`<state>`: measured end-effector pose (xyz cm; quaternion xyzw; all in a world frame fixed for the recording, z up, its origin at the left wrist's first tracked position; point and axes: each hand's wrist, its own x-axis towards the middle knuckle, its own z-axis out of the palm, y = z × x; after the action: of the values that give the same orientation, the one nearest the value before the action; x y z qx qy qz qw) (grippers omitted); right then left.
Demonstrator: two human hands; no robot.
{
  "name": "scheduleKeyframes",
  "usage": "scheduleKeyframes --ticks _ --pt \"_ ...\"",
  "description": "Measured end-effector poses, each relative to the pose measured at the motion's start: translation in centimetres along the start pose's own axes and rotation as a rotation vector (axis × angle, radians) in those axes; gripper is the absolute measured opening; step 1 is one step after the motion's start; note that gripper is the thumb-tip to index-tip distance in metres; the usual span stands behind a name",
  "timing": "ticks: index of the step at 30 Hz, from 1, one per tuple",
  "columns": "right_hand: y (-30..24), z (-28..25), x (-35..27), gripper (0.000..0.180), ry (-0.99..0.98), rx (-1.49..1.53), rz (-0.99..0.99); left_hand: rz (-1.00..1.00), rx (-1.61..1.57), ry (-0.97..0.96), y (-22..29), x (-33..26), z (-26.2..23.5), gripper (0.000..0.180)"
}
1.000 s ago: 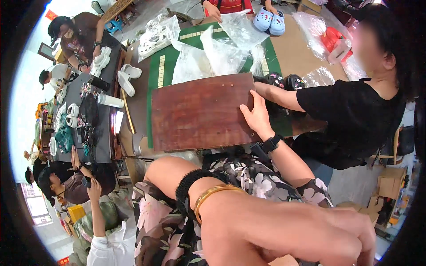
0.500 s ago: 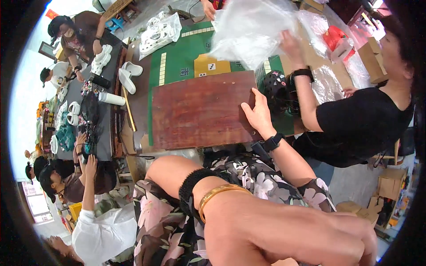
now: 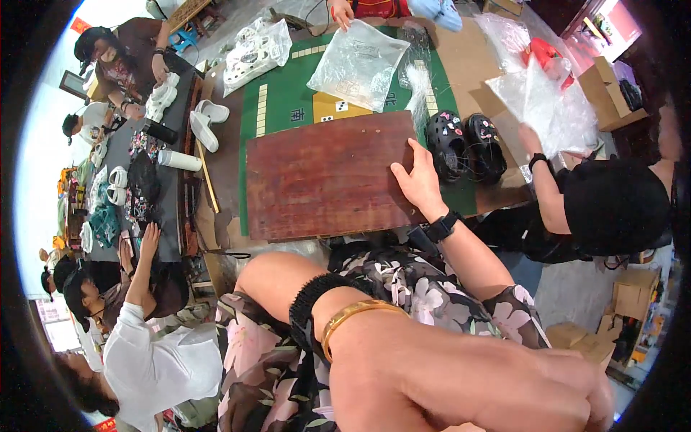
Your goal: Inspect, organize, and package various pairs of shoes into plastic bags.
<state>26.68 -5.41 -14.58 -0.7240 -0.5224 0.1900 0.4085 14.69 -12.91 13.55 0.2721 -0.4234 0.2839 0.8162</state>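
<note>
My right hand, a dark watch on its wrist, lies open at the right edge of a reddish-brown wooden board. Its fingers point away from me, and the thumb rests on the wood. Large and close in front, my left hand is raised off the table, the elbow bent. A black scrunchie and a gold bangle circle that wrist. Its fingers curl in at the lower right; what they enclose, if anything, is hidden. Just right of the board stand black clogs with colourful charms.
Across the green table mat, another person's hand holds a clear plastic bag. At right, a co-worker in black handles clear plastic. White slides and bagged white clogs lie left. People work at a dark side table.
The co-worker at right has drawn back with clear plastic, uncovering the black clogs. The far person's clear bag now hangs over the mat. My hands have hardly moved.
</note>
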Motion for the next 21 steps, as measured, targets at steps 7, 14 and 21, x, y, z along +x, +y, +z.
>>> scheduleKeyframes --ticks 7,14,21 --pt "0.3 0.0 -0.2 0.066 0.007 -0.021 0.001 -0.023 -0.014 0.015 -0.1 -0.1 0.2 0.032" --pt "-0.1 0.2 -0.3 0.067 0.008 -0.024 -0.032 -0.006 0.038 0.036 0.1 -0.3 1.0 0.032" --pt "0.4 0.1 -0.2 0.063 0.016 -0.019 -0.003 -0.064 0.037 -0.013 0.4 -0.2 0.0 0.029"
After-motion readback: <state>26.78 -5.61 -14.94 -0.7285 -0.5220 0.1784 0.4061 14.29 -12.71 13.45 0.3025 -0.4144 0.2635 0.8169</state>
